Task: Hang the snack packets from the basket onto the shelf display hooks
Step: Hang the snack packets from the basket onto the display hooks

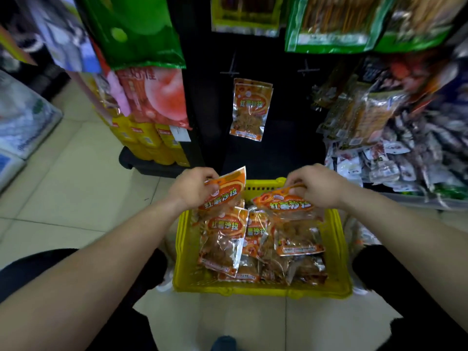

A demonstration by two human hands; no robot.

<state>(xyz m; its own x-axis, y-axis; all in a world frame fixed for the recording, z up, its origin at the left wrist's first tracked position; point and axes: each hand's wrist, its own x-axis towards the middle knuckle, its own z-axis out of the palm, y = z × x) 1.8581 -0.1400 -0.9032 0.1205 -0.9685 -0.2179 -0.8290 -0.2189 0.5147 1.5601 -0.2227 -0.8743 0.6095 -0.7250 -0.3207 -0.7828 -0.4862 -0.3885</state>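
Left hand [192,187] pinches the left packet [225,193], right hand [319,186] the right packet [279,200], by their tops over the basket [339,249]; bare hooks [230,72] lie directly up-frame.

A yellow plastic mesh basket [260,291] stands on the pale tiled floor [76,198] just before the black display shelf [286,122], with a heap of orange foil snack packets [253,249] in it. Over its far left corner the left hand [192,188] grips a first orange packet [228,191]; over its far right corner the right hand [316,186] pinches a second orange packet [283,201]. An orange hung packet [250,110] sits on the shelf panel behind the basket, with stacked yellow cartons [147,143] to its left and a silvery packet pile [392,160] to its right.
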